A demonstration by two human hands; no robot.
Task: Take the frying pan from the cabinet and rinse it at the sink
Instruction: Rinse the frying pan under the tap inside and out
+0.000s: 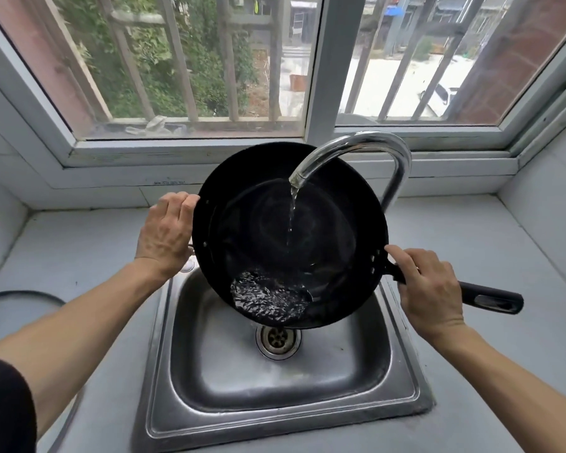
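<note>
A black frying pan (pixel 252 230) hangs tilted toward me over the steel sink (pixel 402 384). My left hand (pixel 165 232) grips its left rim. My right hand (pixel 430 289) is closed around the black handle (pixel 490 299) where it joins the pan. A thin stream of water runs from the chrome faucet (pixel 366 148) into the pan. It pools, rippling, at the pan's low near edge, just above the drain (pixel 278 340).
Grey countertop (pixel 504 256) surrounds the sink on both sides. A white window frame and sill (pixel 314 93) stand right behind the faucet. A dark hose (pixel 23 294) lies on the counter at far left.
</note>
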